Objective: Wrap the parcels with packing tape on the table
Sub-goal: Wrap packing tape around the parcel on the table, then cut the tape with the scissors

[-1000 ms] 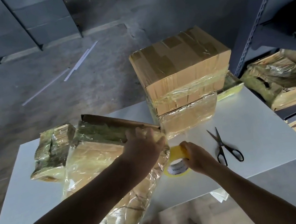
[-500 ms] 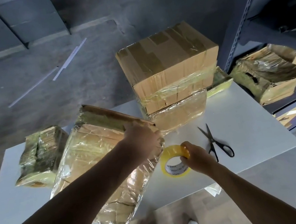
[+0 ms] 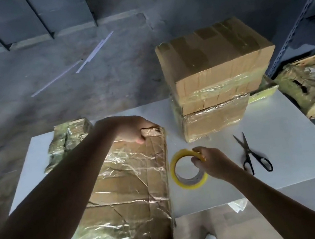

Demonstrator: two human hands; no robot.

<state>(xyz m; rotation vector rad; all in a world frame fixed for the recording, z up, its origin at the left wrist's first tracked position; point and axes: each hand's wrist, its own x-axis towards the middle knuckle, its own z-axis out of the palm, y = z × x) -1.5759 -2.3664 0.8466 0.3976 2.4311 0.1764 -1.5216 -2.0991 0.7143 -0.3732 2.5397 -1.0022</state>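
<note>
A large flat cardboard parcel [image 3: 128, 202] covered in shiny tape lies on the white table [image 3: 292, 143], its near end hanging over the front edge. My left hand [image 3: 133, 129] grips the parcel's far edge, thumb on top. To its right a yellow roll of packing tape [image 3: 182, 177] stands tilted on the table, and my right hand [image 3: 210, 160] pinches its upper rim.
Black scissors [image 3: 250, 154] lie right of the roll. Two stacked taped boxes [image 3: 215, 73] stand at the table's back right, a small wrapped parcel [image 3: 67, 142] at the back left. A metal shelf [image 3: 301, 20] with torn wrapped parcels [image 3: 312, 84] is on the right.
The large parcel, held up on edge before, has been laid flat on the table under my left hand. My right hand has stayed on the tape roll, which now stands more upright.
</note>
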